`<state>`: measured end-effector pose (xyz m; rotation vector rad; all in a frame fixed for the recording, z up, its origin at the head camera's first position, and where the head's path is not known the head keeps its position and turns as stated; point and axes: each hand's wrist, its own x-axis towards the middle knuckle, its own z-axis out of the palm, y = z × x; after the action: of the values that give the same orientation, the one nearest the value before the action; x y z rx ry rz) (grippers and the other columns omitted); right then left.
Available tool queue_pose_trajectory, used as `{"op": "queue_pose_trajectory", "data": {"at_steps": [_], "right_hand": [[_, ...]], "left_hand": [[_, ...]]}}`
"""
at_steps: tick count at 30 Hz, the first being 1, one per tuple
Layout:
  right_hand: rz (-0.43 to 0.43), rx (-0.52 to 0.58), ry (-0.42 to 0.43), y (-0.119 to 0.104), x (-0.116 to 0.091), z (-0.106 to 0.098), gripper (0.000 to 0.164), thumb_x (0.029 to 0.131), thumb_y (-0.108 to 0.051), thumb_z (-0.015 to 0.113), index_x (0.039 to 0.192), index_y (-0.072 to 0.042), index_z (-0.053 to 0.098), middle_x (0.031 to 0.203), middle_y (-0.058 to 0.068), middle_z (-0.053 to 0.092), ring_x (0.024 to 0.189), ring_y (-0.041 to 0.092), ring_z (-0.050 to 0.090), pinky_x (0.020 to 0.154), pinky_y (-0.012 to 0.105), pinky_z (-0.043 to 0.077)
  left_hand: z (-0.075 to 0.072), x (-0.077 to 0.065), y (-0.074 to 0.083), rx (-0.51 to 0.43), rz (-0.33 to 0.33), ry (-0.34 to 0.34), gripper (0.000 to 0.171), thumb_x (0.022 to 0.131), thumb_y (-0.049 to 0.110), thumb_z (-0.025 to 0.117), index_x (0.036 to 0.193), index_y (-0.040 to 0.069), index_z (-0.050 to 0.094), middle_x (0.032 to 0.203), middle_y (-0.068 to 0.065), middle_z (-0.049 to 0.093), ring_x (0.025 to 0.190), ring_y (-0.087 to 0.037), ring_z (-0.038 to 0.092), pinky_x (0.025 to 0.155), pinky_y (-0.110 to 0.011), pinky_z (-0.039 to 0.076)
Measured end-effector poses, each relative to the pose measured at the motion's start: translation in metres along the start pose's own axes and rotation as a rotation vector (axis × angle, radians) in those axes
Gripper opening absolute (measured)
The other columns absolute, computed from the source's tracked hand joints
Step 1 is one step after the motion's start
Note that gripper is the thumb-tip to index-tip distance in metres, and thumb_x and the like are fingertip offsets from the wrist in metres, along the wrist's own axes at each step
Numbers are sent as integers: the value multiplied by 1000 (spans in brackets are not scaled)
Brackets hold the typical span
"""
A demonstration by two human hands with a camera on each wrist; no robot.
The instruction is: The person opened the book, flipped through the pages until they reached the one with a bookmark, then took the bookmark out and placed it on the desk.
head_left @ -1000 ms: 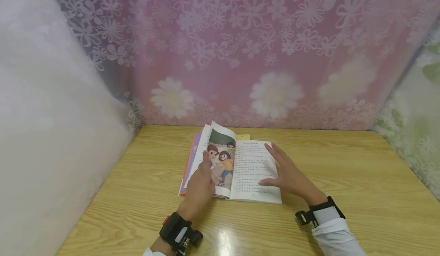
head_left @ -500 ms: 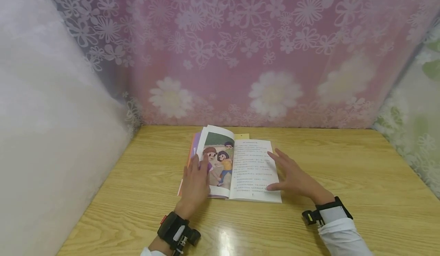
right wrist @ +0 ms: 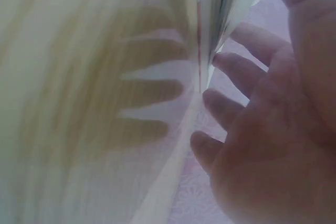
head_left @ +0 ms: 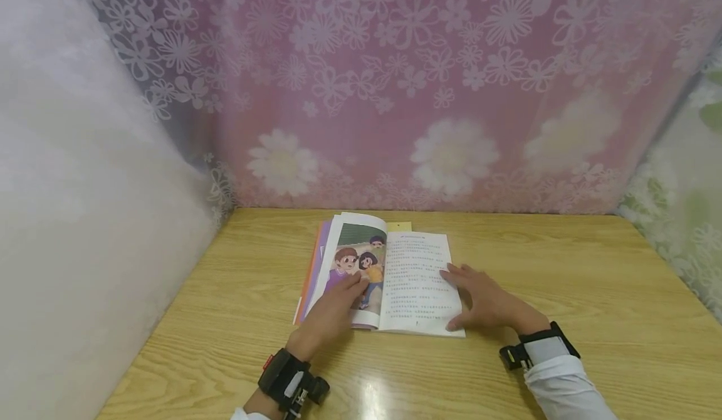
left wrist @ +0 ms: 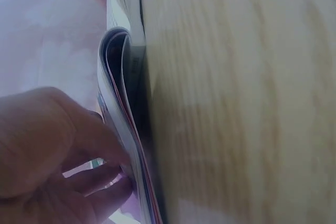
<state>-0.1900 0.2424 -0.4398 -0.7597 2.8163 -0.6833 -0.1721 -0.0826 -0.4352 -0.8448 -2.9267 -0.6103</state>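
An open book [head_left: 416, 282] lies on the wooden table, printed text on its right page and a coloured picture of children on its left page. My left hand [head_left: 329, 313] rests on the picture page, its fingers reaching over the lower middle. In the left wrist view, the left pages [left wrist: 118, 103] curve up off the table under those fingers. My right hand [head_left: 487, 301] is at the book's right edge, fingertips and thumb spread at the page margin. The right wrist view shows its fingers [right wrist: 239, 72] apart beside the page edges [right wrist: 205, 30].
A purple and orange cover [head_left: 313, 269] shows past the left pages. Something yellow [head_left: 402, 226] sticks out behind the book's top edge. The wooden table [head_left: 564, 269] meets a pink flowered curtain [head_left: 366, 94] at the back and a pale sheet [head_left: 101, 188] at the left.
My left hand has moved from the left page's outer part inward over the picture. The left pages have settled lower. My right hand has drawn back toward the right page's lower edge.
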Motion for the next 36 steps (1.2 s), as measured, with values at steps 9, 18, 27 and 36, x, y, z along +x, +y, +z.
{"op": "queue_pose_trajectory", "data": {"at_steps": [9,18,27,36], "right_hand": [[-5,26,124,-4,7,-1,84,66,-58,67,132,-10,46,136,16,45,126,39,32,103,56,25],[-45,102,239,-21,12,-10,80,66,-61,65,127,-11,50,133,14,49,123,31,40,100,50,33],[-43,60,289,-39,16,-13,82,66,-66,62,129,-14,50,138,13,43,125,32,35,100,52,31],[-43,95,297,-39,11,-13,98,64,-64,65,143,-24,25,149,14,23,132,36,22,99,60,26]], "left_hand": [[2,3,20,-14,-101,5,80,74,69,50,133,15,44,141,-11,38,126,-28,35,96,-46,38],[8,9,33,55,-127,15,98,63,83,46,137,19,39,139,-13,38,121,-36,37,92,-50,39],[12,11,38,170,-115,104,73,72,38,60,137,12,37,131,-14,45,117,-36,42,92,-50,39],[13,8,39,15,-185,231,69,83,26,50,141,2,21,123,-18,53,103,-29,54,82,-44,46]]}}
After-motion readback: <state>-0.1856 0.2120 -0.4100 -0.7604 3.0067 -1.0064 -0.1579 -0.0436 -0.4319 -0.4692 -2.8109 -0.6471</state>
